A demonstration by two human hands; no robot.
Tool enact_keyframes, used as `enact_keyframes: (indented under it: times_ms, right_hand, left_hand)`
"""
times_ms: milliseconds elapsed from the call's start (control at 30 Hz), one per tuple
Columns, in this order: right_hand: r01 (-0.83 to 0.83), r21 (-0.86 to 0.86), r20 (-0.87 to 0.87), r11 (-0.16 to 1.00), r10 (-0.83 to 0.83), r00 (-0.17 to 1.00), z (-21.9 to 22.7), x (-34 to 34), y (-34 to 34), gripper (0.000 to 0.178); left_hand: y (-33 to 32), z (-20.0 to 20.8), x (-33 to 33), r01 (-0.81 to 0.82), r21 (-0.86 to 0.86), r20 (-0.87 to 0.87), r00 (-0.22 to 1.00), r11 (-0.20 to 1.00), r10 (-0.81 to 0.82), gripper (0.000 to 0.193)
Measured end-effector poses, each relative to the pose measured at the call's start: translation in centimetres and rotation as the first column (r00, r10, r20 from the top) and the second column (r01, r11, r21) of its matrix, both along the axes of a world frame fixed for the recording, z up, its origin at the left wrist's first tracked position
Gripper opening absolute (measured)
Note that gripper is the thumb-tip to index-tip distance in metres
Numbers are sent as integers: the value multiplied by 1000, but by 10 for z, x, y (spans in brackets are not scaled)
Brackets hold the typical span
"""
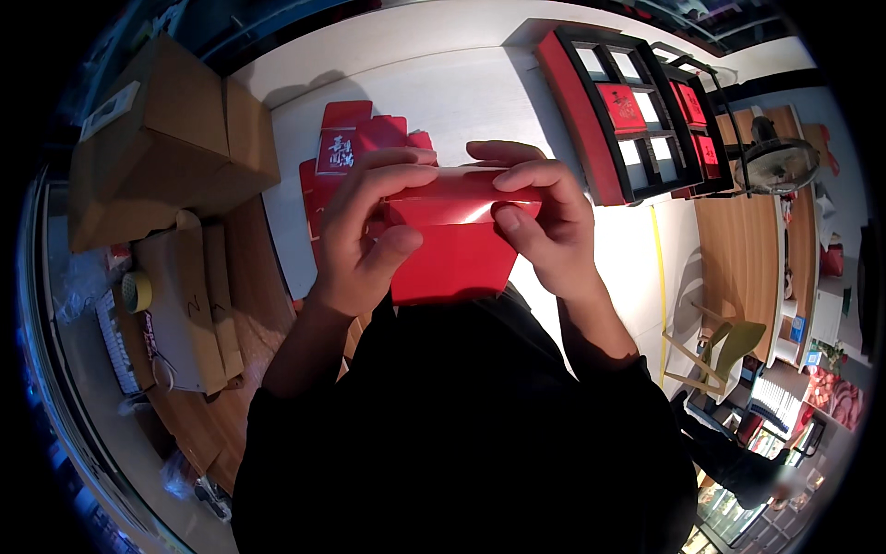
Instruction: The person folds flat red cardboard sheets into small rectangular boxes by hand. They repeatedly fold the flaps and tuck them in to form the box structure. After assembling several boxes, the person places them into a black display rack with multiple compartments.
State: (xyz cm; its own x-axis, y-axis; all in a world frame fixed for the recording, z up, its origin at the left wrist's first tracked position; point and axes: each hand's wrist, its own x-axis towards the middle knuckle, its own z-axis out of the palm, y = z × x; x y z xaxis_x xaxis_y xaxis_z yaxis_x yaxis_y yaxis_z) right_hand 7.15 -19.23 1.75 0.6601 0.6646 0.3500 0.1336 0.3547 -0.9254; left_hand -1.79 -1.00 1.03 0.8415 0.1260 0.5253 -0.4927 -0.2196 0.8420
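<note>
A glossy red cardboard box (452,263), partly folded into shape, is held up close in front of my body. My left hand (355,226) grips its left side, fingers curled over the far top edge and thumb at the near side. On the right side, my right hand (558,226) holds the same box, its thumb pressed on the upper fold and its fingers bent over the top. Beyond my left hand, several red printed card pieces (346,125) lie on the white table (443,92), partly hidden by that hand.
A red and black compartment tray (577,129) stands at the far right, with some red boxes in it. Behind it is a fan (780,166). At left are a large brown carton (175,129), folded cardboard (180,309) and a tape roll (137,291). A chair (729,355) and another person (738,466) are at right.
</note>
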Motion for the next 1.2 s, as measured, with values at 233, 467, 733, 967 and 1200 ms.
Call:
enact_keyframes:
  times_ms: [233,467,733,967,1200]
  right_hand:
    - [-13,-116,127,993,28,992,2,6,-3,23]
    - [33,-215,177,976,6,984,11,15,-2,27]
    - [38,-294,145,955,5,989,25,13,0,29]
    - [-65,-311,157,948,119,980,31,15,-1,34]
    - [-93,-348,311,933,208,927,23,15,-5,45]
  left_hand:
    - [-4,-3,-2,-57,46,-158,985,997,64,28]
    - [-5,-3,0,-9,-83,-147,989,997,-4,54]
    - [-2,-6,-2,-32,8,-132,991,999,33,71]
    - [4,-6,0,-81,138,3,997,987,81,38]
    - [8,-2,-2,-79,85,-57,995,993,84,22]
